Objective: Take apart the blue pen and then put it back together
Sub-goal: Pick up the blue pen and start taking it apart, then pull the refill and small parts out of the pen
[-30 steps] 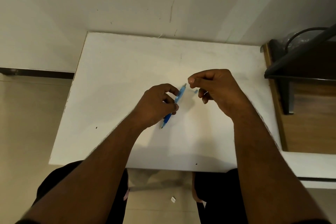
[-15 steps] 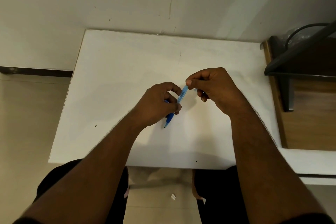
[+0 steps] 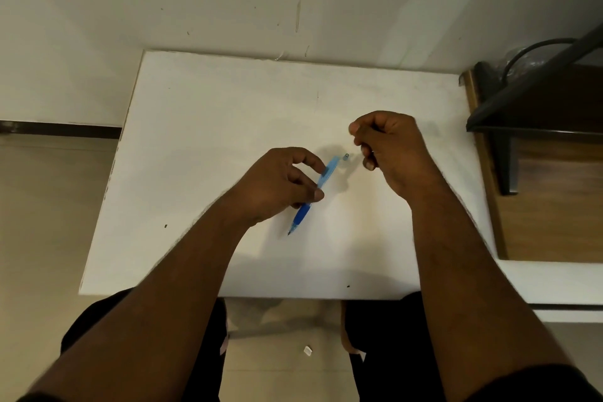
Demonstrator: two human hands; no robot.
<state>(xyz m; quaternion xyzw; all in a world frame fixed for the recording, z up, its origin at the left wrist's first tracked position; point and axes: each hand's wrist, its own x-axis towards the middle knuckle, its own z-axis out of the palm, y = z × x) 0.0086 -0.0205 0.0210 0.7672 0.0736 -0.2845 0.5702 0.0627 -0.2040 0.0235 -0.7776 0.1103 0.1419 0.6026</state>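
Observation:
My left hand (image 3: 280, 183) pinches the blue pen (image 3: 315, 194) around its middle, between thumb and fingers. The pen slants over the white table (image 3: 202, 147), dark blue grip and tip pointing down-left, pale blue barrel end up-right. A tiny clear-blue pen part (image 3: 346, 157) lies on the table just beyond the barrel end. Up and to the right of the pen is my right hand (image 3: 388, 150), apart from it, fingers curled and thumb tip pressed to the index finger. Whether anything sits in that pinch is hidden.
A wall runs right behind the table's far edge. A wooden unit (image 3: 551, 206) with a dark metal bracket (image 3: 509, 127) and a cable stands at the right. My knees are under the near edge, and a small white scrap (image 3: 307, 350) lies on the floor.
My right hand let go of the pen's upper end and pulled away up and to the right. The left hand stayed put, holding the pen.

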